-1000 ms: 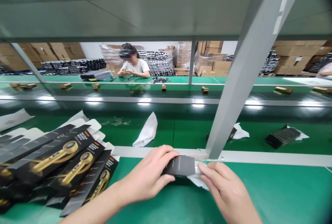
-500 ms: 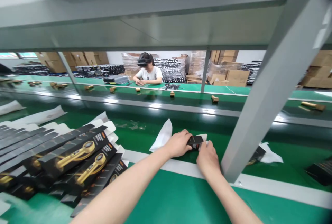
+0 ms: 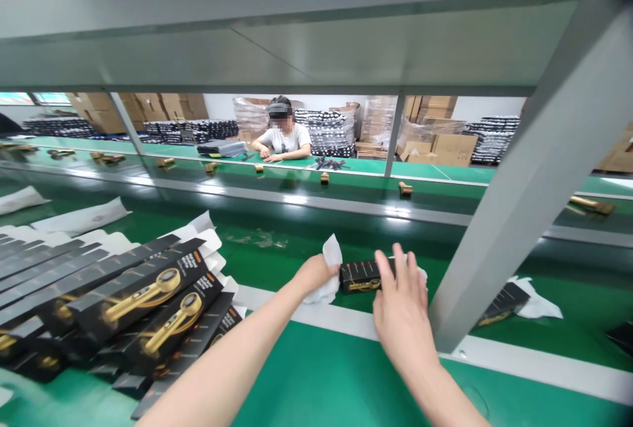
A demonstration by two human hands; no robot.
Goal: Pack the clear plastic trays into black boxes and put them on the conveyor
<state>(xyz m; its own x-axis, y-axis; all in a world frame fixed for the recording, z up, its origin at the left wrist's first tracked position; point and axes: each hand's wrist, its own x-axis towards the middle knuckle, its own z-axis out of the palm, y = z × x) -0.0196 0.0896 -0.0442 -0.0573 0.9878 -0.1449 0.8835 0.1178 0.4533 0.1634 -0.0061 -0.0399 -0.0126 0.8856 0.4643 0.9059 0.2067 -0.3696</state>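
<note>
My left hand (image 3: 315, 275) is closed on a crumpled white bag (image 3: 333, 253), thin and soft-looking. Just right of it a black printed box (image 3: 358, 277) lies on the dark green conveyor belt (image 3: 267, 262). Over the box's right part I hold my right hand (image 3: 404, 305), fingers stretched and apart; whether they touch it I cannot tell. Some white material shows past that hand, at the box's right end. Many black boxes (image 3: 143, 302) with a gold handheld device printed on them are stacked at the left, their white flaps towards the belt.
A slanted grey post (image 3: 499, 170) rises right of my right hand, under a low shelf (image 3: 277, 51). Beyond it lies another black box (image 3: 504, 302) with white wrapping. Gold-coloured parts (image 3: 405, 188) sit on the farther belt. A person (image 3: 287, 137) sits opposite.
My left hand has moved left off the box and grasped the white bag. My right hand has opened out over the box. The box and bag at the right have shifted rightward in view.
</note>
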